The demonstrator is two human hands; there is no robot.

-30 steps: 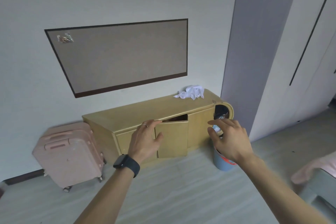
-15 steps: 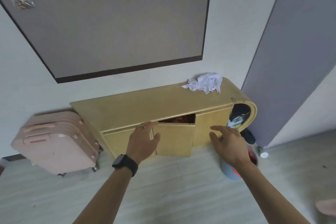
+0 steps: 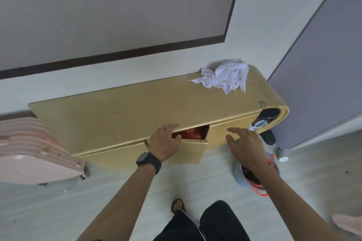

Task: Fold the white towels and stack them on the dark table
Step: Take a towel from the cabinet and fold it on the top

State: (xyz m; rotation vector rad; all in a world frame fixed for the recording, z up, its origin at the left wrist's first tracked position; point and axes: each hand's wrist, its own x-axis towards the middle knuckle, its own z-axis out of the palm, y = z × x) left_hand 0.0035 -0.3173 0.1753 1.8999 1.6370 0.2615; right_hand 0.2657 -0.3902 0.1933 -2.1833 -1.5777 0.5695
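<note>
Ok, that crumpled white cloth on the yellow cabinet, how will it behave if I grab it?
The white cloth lies in loose, thin wrinkles, so it probably droops floppy and weighs little. One corner trails flat across the cabinet top, so it likely drags behind.

Long yellow wooden tabletop (image 3: 137, 107), just beyond the left hand (image 3: 164, 143). Bears a crumpled white cloth towel (image 3: 225, 78), up past the right hand (image 3: 244, 145). Pale plank floor (image 3: 98, 201) below: pink ribbed hard-shell suitcase (image 3: 29, 152) left of the left hand, round blue bin (image 3: 238, 174) under the right hand.
</note>
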